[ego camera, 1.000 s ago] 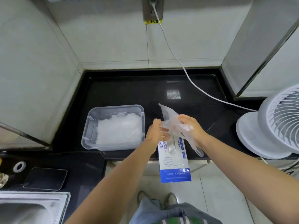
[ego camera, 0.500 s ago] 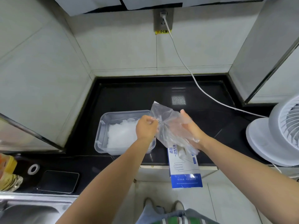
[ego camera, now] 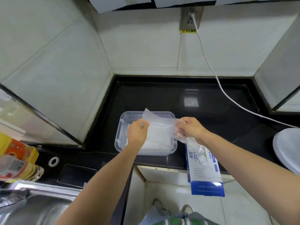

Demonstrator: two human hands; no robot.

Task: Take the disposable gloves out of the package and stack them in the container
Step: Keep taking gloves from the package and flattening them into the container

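A thin clear disposable glove [ego camera: 159, 123] is stretched flat between my two hands just above the clear plastic container [ego camera: 119, 135] on the black counter. My left hand [ego camera: 137, 132] pinches its left edge and my right hand [ego camera: 189, 127] grips its right end. A white stack of gloves [ego camera: 159, 143] fills the container under the held one. The blue and white glove package [ego camera: 203, 169] lies to the right of the container and overhangs the counter's front edge.
A white fan base [ego camera: 287, 150] stands at the right, its cable [ego camera: 211, 69] running to a wall socket. At the lower left are a steel sink [ego camera: 37, 207], a dark tray [ego camera: 76, 175] and yellow packets [ego camera: 17, 159]. Tiled walls enclose the black counter [ego camera: 194, 98].
Both hands have carried the glove left from above the package to over the container and pulled it out flat. The view has tilted up and shifted.
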